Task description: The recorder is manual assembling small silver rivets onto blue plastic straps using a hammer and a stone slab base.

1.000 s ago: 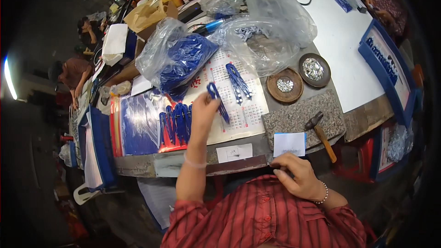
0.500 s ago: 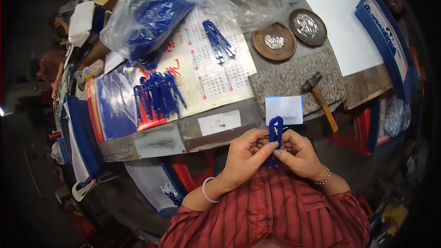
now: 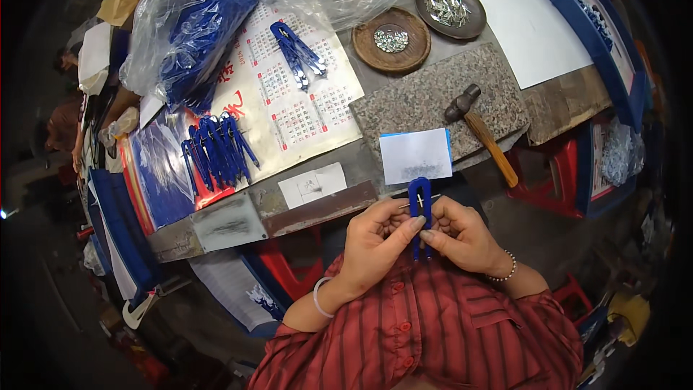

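In front of my chest I hold a blue U-shaped piece (image 3: pixel 420 195), its rounded bend pointing away from me and its two legs toward me. Inside the loop shows a small shiny metal part, and a thin metal pin sticks out on the left near my fingertips. My left hand (image 3: pixel 386 238) is closed on the left leg, thumb on top. From the other side my right hand (image 3: pixel 462 235) pinches the right leg, its curled fingers partly hidden. Just beyond the bend, a white pad (image 3: pixel 415 155) with a blue edge lies at the table's front.
A hammer (image 3: pixel 482 133) rests across a granite slab (image 3: pixel 426 94). Behind are two round dishes (image 3: pixel 367 49) (image 3: pixel 473 1) of small metal parts. More blue U-shaped pieces (image 3: pixel 216 148) lie leftward on a calendar sheet (image 3: pixel 325 94), near a plastic bag (image 3: pixel 191 50). A blue tray (image 3: pixel 635 101) stands far right.
The table and everything on it have shifted left in the picture as the view turned. Both hands keep hold of the blue piece, with little change in grip.
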A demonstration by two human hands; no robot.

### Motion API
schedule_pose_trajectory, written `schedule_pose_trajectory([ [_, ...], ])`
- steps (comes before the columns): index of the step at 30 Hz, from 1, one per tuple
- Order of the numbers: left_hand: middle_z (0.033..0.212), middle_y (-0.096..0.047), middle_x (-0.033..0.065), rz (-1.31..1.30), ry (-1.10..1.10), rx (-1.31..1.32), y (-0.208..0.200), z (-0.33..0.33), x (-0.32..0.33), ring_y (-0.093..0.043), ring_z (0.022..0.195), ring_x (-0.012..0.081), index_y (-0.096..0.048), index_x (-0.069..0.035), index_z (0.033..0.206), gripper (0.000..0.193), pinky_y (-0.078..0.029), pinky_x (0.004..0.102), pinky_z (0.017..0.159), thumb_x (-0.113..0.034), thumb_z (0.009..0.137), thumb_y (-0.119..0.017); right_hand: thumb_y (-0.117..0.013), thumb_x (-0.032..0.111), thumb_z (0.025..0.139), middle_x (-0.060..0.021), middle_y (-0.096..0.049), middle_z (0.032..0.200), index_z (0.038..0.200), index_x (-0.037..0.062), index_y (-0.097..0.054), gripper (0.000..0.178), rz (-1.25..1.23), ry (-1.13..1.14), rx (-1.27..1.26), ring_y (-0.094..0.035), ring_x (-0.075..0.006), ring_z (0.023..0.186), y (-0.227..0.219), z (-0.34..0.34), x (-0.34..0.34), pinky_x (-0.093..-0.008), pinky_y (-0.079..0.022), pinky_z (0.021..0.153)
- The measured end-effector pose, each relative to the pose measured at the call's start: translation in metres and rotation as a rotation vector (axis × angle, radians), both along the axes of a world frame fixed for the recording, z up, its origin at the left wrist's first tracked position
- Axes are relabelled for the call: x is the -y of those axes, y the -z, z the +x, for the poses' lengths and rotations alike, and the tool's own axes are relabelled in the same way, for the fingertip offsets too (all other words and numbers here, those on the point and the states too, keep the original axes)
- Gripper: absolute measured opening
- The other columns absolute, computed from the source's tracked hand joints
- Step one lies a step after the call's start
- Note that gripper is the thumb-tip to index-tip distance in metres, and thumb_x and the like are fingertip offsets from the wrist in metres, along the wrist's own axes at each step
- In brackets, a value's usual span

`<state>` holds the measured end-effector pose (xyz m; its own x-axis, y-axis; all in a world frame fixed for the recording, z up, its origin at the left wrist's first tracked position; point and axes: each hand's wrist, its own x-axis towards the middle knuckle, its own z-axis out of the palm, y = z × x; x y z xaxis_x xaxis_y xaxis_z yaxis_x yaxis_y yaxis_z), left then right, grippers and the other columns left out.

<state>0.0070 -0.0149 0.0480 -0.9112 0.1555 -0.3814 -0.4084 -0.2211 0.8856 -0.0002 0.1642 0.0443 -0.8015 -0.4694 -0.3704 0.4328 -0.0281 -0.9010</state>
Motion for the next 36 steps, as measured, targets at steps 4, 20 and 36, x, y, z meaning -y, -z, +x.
schedule_pose_trajectory([
  [4, 0.085, -0.059, 0.0037, -0.073, 0.001, -0.076, -0.003, -0.002, -0.003, -0.057, 0.074, 0.0063, -0.063, 0.004, 0.101, 0.018, -0.047, 0.0199, 0.067, -0.005, 0.086, -0.066, -0.062, 0.005, 0.087, 0.0011, -0.056, 0.07, 0.091, 0.0013, -0.05, 0.013, -0.028, 0.004, -0.02, -0.052, -0.0009, 0.061, 0.003, 0.002, 0.0, -0.0176, -0.04, 0.052],
  [20, 0.085, -0.063, 0.003, -0.068, 0.008, -0.026, 0.006, -0.006, -0.004, -0.058, 0.074, 0.0055, -0.061, 0.003, 0.101, 0.016, -0.048, 0.0197, 0.066, -0.005, 0.087, -0.064, -0.059, 0.005, 0.089, 0.0017, -0.055, 0.072, 0.092, 0.0017, -0.049, 0.011, -0.044, 0.039, -0.002, -0.051, -0.0002, 0.064, 0.009, -0.002, 0.003, -0.0171, -0.04, 0.054],
  [36, 0.092, -0.062, 0.0035, -0.02, 0.031, 0.075, 0.02, -0.005, -0.007, -0.058, 0.081, 0.006, -0.056, 0.003, 0.109, 0.019, -0.048, 0.0194, 0.073, -0.001, 0.09, -0.058, -0.058, 0.005, 0.09, 0.0026, -0.053, 0.076, 0.093, 0.0026, -0.048, 0.01, -0.045, 0.039, 0.07, -0.048, 0.0001, 0.066, 0.016, -0.004, 0.001, -0.017, -0.04, 0.055],
])
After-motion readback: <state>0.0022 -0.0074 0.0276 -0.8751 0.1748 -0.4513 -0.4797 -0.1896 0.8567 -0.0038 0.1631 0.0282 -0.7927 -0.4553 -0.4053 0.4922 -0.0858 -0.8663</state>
